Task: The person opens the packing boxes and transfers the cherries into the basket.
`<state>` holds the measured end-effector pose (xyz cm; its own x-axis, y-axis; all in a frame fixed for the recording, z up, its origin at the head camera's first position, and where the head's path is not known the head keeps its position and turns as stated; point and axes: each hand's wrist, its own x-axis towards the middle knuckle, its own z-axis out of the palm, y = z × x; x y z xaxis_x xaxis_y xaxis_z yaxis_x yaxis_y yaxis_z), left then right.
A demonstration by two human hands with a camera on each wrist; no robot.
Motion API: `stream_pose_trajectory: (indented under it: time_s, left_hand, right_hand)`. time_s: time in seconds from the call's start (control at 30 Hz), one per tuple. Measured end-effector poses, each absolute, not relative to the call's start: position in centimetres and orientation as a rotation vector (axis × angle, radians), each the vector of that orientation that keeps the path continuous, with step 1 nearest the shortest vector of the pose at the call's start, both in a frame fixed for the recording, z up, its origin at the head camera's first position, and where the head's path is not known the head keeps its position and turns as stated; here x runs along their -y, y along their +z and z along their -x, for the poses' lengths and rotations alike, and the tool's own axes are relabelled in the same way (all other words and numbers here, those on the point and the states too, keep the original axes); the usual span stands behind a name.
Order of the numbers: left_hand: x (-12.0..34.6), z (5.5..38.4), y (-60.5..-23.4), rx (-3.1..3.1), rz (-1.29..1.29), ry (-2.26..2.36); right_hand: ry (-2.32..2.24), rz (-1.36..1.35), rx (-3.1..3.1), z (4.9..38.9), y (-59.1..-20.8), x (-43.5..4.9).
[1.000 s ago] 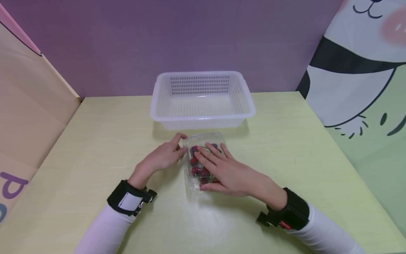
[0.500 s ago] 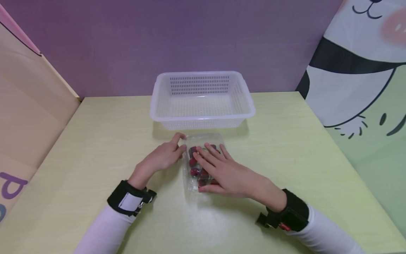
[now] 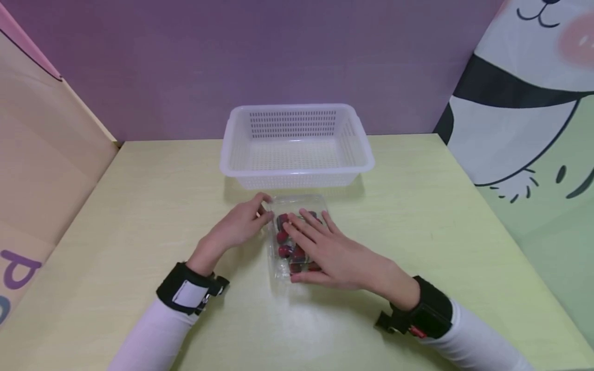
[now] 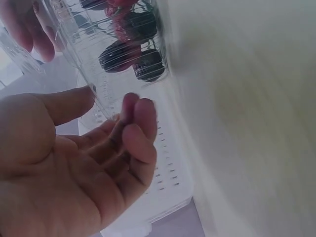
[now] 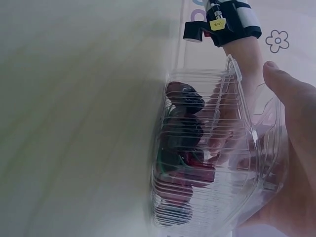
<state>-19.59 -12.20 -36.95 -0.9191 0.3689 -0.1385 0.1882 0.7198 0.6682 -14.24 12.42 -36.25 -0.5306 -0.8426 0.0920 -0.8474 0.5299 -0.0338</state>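
Note:
A clear plastic fruit box (image 3: 299, 201) lies on the table, its lid down over several dark red cherries (image 3: 284, 251). My right hand (image 3: 343, 257) lies over the lid with fingers spread, covering part of the fruit. At the box's far left edge is my left hand (image 3: 236, 226), its index finger at the corner and its thumb lower on the side. In the left wrist view, the thumb (image 4: 76, 102) meets the lid's edge while the other fingers curl loosely near it. Through the ribbed wall in the right wrist view, the cherries (image 5: 185, 131) sit heaped on the bottom.
Just beyond the box stands a white perforated plastic basket (image 3: 297, 171), close to the purple wall (image 3: 287, 51). The pale wooden table (image 3: 441, 216) extends to both sides. Printed panels border it left and right.
The box and right hand have shifted very slightly towards me since a second ago. The left index finger and thumb have moved slightly at the box's edge.

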Motion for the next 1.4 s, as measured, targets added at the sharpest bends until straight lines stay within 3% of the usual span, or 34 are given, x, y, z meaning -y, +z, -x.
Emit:
stream_pose_trajectory:
  time_s: [1.4]
  left_hand:
    - [12.8, 19.6, -36.8, -2.588, -0.520, 1.075]
  right_hand:
    - [0.299, -1.308, 2.565, 13.4, -35.0, -12.7]
